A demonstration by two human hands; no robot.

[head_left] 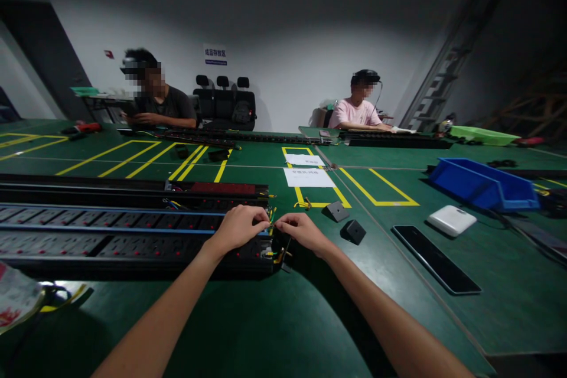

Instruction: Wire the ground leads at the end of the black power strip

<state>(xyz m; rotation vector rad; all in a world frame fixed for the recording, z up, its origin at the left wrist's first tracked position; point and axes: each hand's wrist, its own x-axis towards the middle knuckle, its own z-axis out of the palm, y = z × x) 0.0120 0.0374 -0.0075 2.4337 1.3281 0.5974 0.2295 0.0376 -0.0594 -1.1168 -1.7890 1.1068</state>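
Yellow-green wires: protruding at three o'clock from left hand, nine o'clock from right hand; both curling, grasp indiscernible.

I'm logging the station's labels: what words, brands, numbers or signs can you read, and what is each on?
"成品存放区": on the wall sign.
Blue strip under it: lettering too small to read.
Nearer white sheet and farther white sheet on the table: dark characters, too blurred to read.
Front socket strip: no legible text.
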